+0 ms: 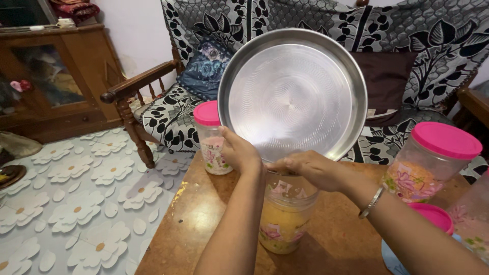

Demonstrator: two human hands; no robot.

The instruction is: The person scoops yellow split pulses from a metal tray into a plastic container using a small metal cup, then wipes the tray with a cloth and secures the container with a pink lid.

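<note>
Tilting almost upright over an open plastic jar [285, 219] of yellow grain, a round steel tray [293, 94] rests in both hands. Left hand [239, 152] fingers curl shut on its lower rim at 7 o'clock; right hand [310, 168] fingers close on the rim at 6 o'clock. Pink-lidded jars [211, 137] stand on the table [204, 214] nearby.
</note>
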